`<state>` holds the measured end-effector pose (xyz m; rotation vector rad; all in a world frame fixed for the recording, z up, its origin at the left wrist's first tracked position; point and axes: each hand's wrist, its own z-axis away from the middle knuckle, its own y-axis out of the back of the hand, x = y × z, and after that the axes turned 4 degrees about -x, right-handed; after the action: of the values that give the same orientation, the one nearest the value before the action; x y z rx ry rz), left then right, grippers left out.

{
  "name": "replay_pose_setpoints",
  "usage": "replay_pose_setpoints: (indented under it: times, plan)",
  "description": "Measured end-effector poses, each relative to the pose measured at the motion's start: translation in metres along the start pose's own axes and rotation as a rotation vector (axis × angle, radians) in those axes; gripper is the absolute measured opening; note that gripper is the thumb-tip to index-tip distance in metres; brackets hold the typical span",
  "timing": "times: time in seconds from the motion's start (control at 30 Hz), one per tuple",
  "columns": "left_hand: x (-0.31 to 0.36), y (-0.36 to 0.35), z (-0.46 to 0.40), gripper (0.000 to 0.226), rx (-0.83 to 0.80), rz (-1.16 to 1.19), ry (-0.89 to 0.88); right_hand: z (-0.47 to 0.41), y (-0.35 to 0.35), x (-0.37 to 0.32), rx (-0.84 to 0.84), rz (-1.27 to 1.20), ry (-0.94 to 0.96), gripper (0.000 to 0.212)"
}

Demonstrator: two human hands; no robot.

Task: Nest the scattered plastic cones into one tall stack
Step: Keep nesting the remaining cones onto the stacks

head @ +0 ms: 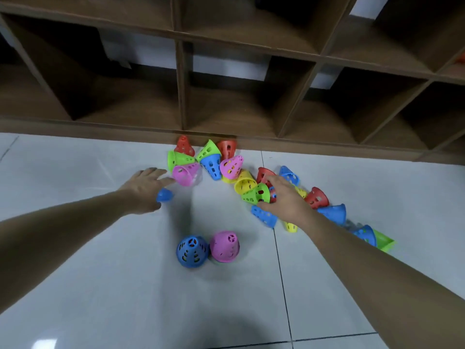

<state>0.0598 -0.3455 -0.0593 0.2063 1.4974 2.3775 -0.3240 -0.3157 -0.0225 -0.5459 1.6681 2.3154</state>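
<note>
Right hand (284,197) closing over green cone (254,193); left hand (144,187) spread, reaching pink cone (187,173).
Cones scattered on floor (100,260) along shelf's (226,117) bottom edge. Risk: crowded neighbours may snag, rolling away.

Both bare arms stretched forward, left hand (144,185) fingers spread flat, right hand (284,197) fingers curled downward
</note>
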Motion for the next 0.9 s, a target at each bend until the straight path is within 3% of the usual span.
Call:
replay_pose_setpoints:
  times: [0.17, 0.33, 0.4, 0.47, 0.53, 0.67, 0.77, 0.9]
  plan:
    - [-0.007, -0.030, 0.010, 0.062, -0.002, -0.188, 0.120, -0.022, -0.016, -0.005, -0.081, 0.208, 0.007, 0.088]
    - [-0.002, -0.038, 0.032, 0.051, 0.046, -0.093, 0.186, -0.036, -0.030, -0.018, -0.089, 0.500, 0.023, 0.071]
    - [0.006, -0.036, 0.043, 0.049, 0.090, 0.157, 0.230, -0.033, -0.035, -0.021, -0.118, 0.585, 0.065, 0.063]
    - [0.021, -0.028, 0.058, 0.045, 0.151, 0.565, 0.268, -0.026, -0.036, -0.023, -0.167, 0.622, 0.088, 0.062]
    - [0.040, -0.018, 0.078, 0.035, 0.224, 0.879, 0.218, -0.018, -0.037, -0.024, -0.217, 0.703, 0.114, 0.064]
    - [0.079, 0.000, 0.113, 0.027, 0.314, 1.128, 0.093, 0.004, -0.044, -0.019, -0.282, 0.873, 0.133, 0.062]
    - [0.100, -0.002, 0.123, 0.036, 0.376, 1.171, 0.001, 0.021, -0.047, -0.012, -0.276, 0.798, 0.106, 0.059]
    - [0.117, -0.007, 0.131, 0.058, 0.435, 1.018, -0.062, 0.044, -0.033, -0.012, -0.150, 0.462, 0.047, 0.051]
